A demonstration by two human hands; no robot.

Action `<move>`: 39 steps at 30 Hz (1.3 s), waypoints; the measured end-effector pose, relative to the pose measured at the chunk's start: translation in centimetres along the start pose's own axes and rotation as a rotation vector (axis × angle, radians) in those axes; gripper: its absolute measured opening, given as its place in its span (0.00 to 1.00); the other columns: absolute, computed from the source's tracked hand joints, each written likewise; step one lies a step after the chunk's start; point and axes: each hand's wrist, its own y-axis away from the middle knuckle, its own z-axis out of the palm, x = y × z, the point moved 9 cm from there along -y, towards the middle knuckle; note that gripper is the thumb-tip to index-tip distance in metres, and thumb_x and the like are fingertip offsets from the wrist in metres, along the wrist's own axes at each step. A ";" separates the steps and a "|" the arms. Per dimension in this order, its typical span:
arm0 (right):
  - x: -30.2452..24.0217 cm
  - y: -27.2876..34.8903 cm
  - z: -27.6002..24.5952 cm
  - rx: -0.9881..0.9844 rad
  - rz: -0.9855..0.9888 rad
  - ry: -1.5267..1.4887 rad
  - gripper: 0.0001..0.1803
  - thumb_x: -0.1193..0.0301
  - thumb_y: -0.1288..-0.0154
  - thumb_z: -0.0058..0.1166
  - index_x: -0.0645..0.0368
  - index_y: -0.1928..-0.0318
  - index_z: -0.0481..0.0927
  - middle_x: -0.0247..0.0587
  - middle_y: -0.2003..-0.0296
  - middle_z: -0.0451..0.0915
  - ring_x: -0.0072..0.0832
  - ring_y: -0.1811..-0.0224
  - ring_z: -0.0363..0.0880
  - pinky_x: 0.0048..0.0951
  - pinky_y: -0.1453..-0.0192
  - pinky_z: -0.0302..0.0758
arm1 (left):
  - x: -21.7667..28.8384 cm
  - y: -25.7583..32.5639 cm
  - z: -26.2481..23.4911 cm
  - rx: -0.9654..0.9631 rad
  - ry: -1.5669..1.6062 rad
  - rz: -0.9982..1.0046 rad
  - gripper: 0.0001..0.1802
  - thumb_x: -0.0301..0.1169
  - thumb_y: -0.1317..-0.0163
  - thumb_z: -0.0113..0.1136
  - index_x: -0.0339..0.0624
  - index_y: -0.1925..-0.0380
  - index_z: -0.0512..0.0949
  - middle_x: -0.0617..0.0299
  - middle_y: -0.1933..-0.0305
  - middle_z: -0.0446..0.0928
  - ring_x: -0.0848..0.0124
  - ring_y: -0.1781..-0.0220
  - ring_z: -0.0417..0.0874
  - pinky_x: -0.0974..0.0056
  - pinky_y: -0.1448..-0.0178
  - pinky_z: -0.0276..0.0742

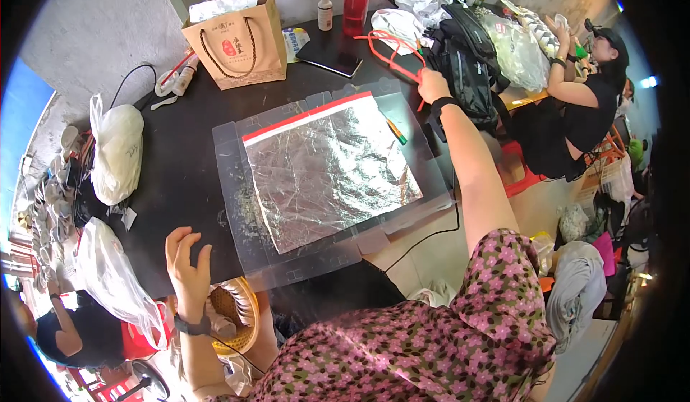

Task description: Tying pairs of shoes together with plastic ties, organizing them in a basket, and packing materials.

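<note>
At the far right of the dark table, my right hand (433, 86) is closed around a looped red cord (394, 56), beside a black backpack (463, 61). My left hand (188, 265) is raised near the table's near left edge, fingers loosely bent and apart, with nothing in it. Between the hands lies a crinkled silver foil sheet (323, 176) with a red strip along its far edge. Under it is a flat translucent plastic sheet (241, 215) with small pale bits on its left part. A small green and orange tool (396, 133) lies by the foil's right edge.
A brown paper bag (241, 46), a phone (330, 61), a small white bottle (325, 10) and a red-pink cup (355, 7) stand or lie at the back. White plastic bags (118, 154) line the left. A yellow basket (248, 316) sits below; another person (586, 100) works at right.
</note>
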 end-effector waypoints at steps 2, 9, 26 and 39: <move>1.0 0.2 -4.3 0.182 0.074 -0.188 0.05 0.76 0.51 0.49 0.63 0.71 0.73 0.53 0.71 0.78 0.49 0.64 0.76 0.45 0.60 0.71 | 2.3 -1.7 0.0 -0.030 0.023 0.026 0.15 0.19 0.55 0.60 0.34 0.64 0.73 0.50 0.52 0.68 0.55 0.50 0.71 0.60 0.47 0.67; -5.7 9.8 -21.1 -0.189 -0.136 -0.517 0.07 0.78 0.43 0.46 0.66 0.65 0.75 0.34 0.79 0.71 0.18 0.75 0.72 0.21 0.70 0.69 | 16.8 -7.1 0.6 -0.108 0.111 0.491 0.50 0.25 0.69 0.70 0.34 0.41 0.55 0.44 0.39 0.57 0.48 0.37 0.58 0.51 0.36 0.55; -21.3 23.2 -19.2 -0.857 0.222 -2.572 0.08 0.79 0.36 0.35 0.57 0.63 0.70 0.28 0.72 0.65 0.11 0.80 0.56 0.15 0.73 0.59 | 20.8 -0.6 12.4 -0.953 1.120 0.145 0.08 0.27 0.37 0.43 0.35 0.66 0.72 0.61 0.73 0.74 0.75 0.70 0.76 0.69 0.60 0.71; -29.3 27.6 -19.8 -0.865 -0.285 -1.775 0.09 0.79 0.40 0.38 0.62 0.62 0.73 0.37 0.71 0.73 0.24 0.72 0.69 0.25 0.66 0.68 | 13.4 0.0 12.8 -0.445 1.841 -0.377 0.16 0.38 0.31 0.37 0.38 0.59 0.70 0.61 0.62 0.74 0.74 0.59 0.75 0.69 0.52 0.71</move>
